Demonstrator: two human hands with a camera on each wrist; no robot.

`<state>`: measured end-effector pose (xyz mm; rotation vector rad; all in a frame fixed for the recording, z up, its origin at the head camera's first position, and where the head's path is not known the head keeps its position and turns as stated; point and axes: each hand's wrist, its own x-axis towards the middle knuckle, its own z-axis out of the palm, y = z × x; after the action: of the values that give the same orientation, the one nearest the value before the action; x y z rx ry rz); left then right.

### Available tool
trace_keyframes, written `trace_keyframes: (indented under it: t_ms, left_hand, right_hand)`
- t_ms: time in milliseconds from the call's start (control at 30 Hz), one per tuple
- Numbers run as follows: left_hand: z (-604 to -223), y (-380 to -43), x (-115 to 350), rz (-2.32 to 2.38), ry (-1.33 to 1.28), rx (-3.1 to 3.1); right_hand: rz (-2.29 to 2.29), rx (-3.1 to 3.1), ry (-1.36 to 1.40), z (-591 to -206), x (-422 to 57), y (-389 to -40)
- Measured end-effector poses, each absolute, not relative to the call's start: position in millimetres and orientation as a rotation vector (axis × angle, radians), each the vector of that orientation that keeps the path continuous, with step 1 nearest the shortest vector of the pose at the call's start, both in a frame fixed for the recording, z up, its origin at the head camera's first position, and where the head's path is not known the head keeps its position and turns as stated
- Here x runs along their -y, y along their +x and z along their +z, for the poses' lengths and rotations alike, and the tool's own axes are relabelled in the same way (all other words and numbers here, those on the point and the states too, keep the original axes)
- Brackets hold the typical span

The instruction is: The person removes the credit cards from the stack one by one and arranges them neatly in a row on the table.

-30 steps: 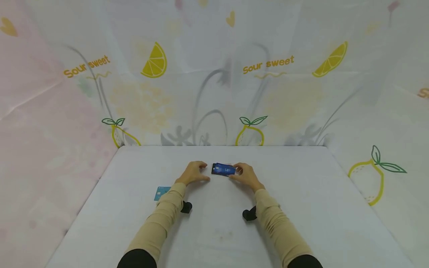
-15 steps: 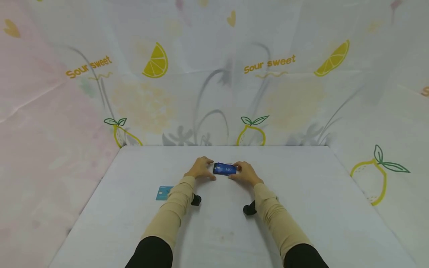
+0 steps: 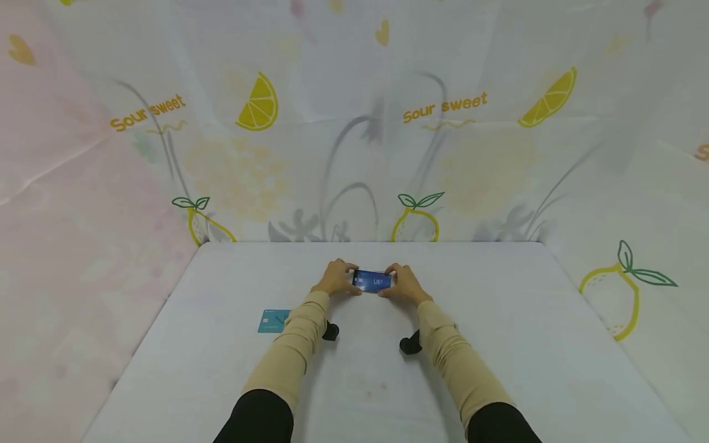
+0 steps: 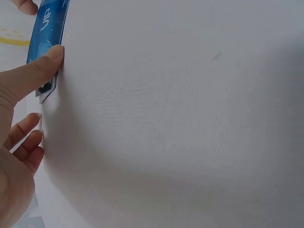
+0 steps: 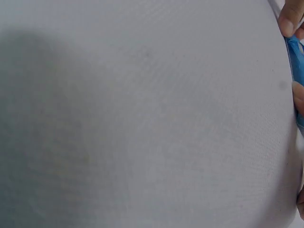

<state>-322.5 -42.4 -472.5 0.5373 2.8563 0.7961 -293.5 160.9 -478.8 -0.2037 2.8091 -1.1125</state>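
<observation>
Between left fingers (image 3: 349, 267), right fingers (image 3: 394, 268) — one card stack (image 3: 373, 281); apart, one teal card (image 3: 271, 322).

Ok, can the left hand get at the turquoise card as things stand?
Probably not yet: the left hand grips the blue VIP card, and its sleeve hides part of the turquoise card in the head view.

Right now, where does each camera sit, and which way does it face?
Head: worn on the head, facing forward and down at the blue card stack on the white table; beige sleeves, left grip and right grip show.
Left wrist: worn there, facing the stack; left thumb and fingers show.
Right wrist: worn there, facing mostly table, stack at right edge; fingertips show.
Head and left wrist share stack and thumb.
</observation>
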Motion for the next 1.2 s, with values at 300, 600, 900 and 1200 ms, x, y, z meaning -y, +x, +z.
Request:
trace_keyframes:
  t_ms: [300,600,900,1200]
  left_hand:
    - [-477,-320,42,0.754,0.522,-2.885]
    - [-476,-314,40,0.755,0.527,-2.909]
    - [-474,-311,40,0.778,0.508,-2.906]
    - [-482,-307,43,0.823,0.616,-2.95]
  right_hand:
    - [-1.221,-2.859,-0.292,-481,-157,-286]
    - [-1.24,-2.94,-0.331,-485,-150,-280]
    - [-1.113,-2.975,-0.436,-479,-147,-279]
    - [-1.234,-2.981,-0.321,-487,-146,-278]
